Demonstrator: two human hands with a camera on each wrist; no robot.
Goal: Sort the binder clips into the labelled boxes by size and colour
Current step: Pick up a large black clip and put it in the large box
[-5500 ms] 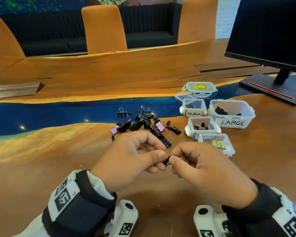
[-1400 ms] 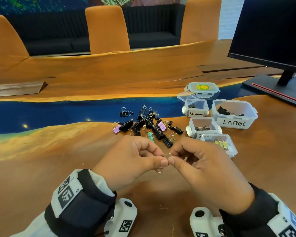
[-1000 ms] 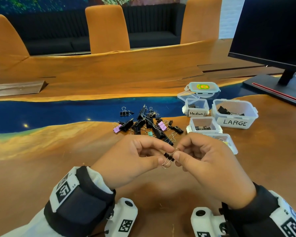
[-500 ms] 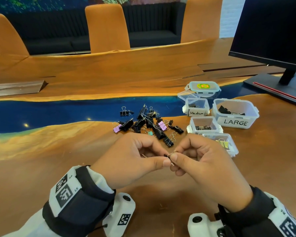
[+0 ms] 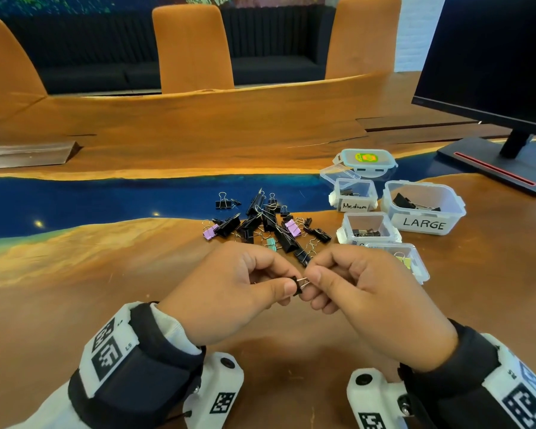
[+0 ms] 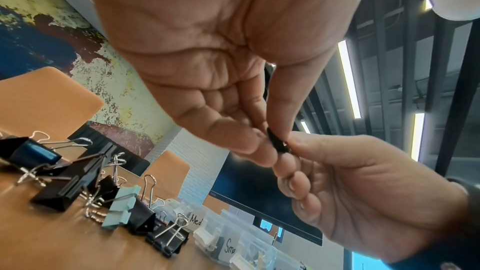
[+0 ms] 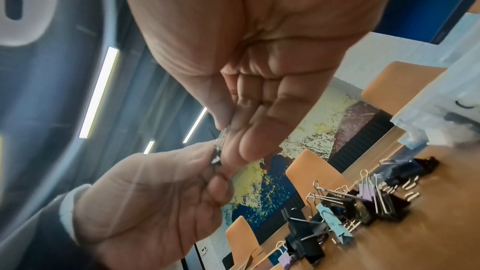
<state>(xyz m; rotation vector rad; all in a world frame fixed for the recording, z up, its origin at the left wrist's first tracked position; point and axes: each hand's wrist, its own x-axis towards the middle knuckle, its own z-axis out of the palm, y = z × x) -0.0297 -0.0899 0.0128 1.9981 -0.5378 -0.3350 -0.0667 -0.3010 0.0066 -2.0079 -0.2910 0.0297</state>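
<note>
Both hands meet above the near table and share one small black binder clip (image 5: 297,285). My left hand (image 5: 287,284) pinches its black body between thumb and forefinger. My right hand (image 5: 311,281) pinches its wire handles. The same small black binder clip (image 6: 277,143) shows between the fingertips in the left wrist view, and again as the small black binder clip (image 7: 216,156) in the right wrist view. Beyond the hands lies a pile of clips (image 5: 262,222), mostly black with purple and teal ones. Labelled boxes stand to its right: Medium (image 5: 354,206), LARGE (image 5: 424,223), a small-clip box (image 5: 346,233) and a nearer box (image 5: 419,267) holding a yellow clip.
A lidded tub (image 5: 365,161) and a loose clear lid (image 5: 338,174) sit behind the boxes. A monitor (image 5: 489,54) on its stand (image 5: 489,164) fills the far right. Orange chairs (image 5: 192,48) line the table's far edge. A lone black clip (image 5: 223,202) lies left of the pile.
The hands stayed together over the same spot, working the small black clip; its wire handles have swung over to the right hand's fingertips and the body stays in the left.
</note>
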